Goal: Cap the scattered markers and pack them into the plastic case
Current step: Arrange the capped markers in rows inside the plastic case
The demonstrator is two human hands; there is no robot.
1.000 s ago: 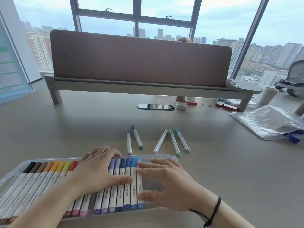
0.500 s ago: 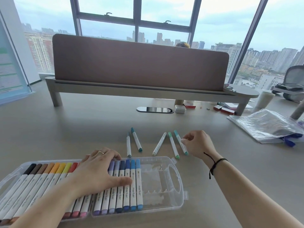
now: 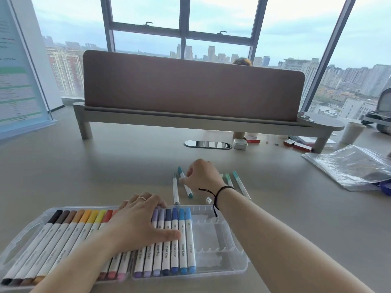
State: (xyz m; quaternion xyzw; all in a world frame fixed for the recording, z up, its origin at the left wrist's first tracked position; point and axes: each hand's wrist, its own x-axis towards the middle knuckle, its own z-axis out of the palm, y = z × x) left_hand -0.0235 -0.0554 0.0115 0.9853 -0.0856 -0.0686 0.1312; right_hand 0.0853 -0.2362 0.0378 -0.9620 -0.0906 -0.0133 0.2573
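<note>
A clear plastic marker case point(image 3: 237, 269) is lying nearest on the pale wooden desk point(image 3: 105, 166), packed white-barrelled markers point(image 3: 175, 246) filling its left and middle. Loose teal-capped markers point(image 3: 187, 188) are lying just behind it, a crinkled plastic bag point(image 3: 349, 166) sitting far right.

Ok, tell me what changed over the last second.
The right hand left the plastic case, reached out to the loose markers, then shifted left and is now pinching the teal marker on the desk. The left hand stayed pressed on the packed markers; the case did not move.
</note>
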